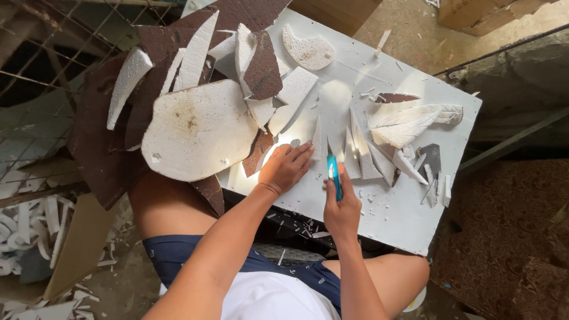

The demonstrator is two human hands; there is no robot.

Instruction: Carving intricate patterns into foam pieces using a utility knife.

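While the right hand (342,208) clenches a blue cutter (334,175), the left hand (286,168), flat at nine o'clock grasping nothing, risks a slip-cut across fingertips pinning the foam sliver (317,142).

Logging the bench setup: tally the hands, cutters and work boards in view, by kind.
hands: 2 (left hand, right hand)
blue cutter: 1
white work board: 1
Total: 4

White foam offcuts (198,130) — some faced dark brown — lie on a white board (391,207); the knife (333,173) is turquoise.
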